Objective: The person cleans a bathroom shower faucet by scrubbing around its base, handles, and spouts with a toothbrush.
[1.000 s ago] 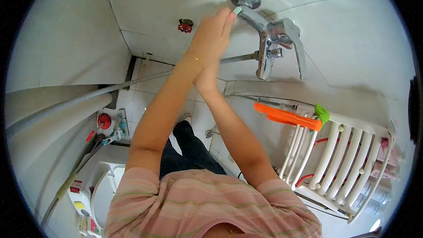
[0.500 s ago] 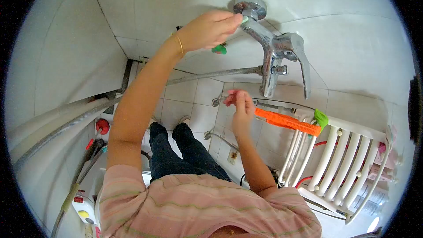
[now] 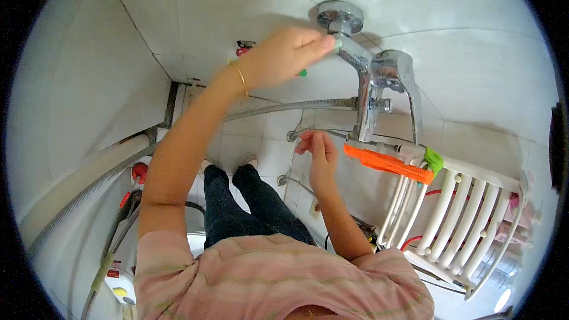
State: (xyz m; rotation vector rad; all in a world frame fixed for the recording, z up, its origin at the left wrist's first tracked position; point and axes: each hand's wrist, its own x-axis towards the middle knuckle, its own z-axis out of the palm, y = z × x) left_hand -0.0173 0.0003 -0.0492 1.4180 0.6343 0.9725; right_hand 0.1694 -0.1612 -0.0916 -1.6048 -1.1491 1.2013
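Note:
My left hand [image 3: 290, 56], with a thin gold bracelet at the wrist, is closed in a pinch near the chrome faucet [image 3: 367, 77]. A small pale green piece [image 3: 338, 44] shows at the fingertips, against the faucet's upper neck; most of it is hidden, and I cannot tell its kind. Lower down, my right hand [image 3: 319, 154] hangs with its fingers loosely bent, and nothing shows in it. It is nearest to an orange cloth [image 3: 388, 163] but apart from it.
A grey flexible hose [image 3: 284, 106] runs left from the faucet. At the right stands a white towel radiator [image 3: 456, 219] with a green cloth [image 3: 434, 160] on its corner. A red plunger [image 3: 139, 172] and white pipes line the left wall.
The view has shifted slightly, so the faucet sits a little lower. My left hand stays by the faucet's neck, moved slightly right and down. My right hand is slightly lower.

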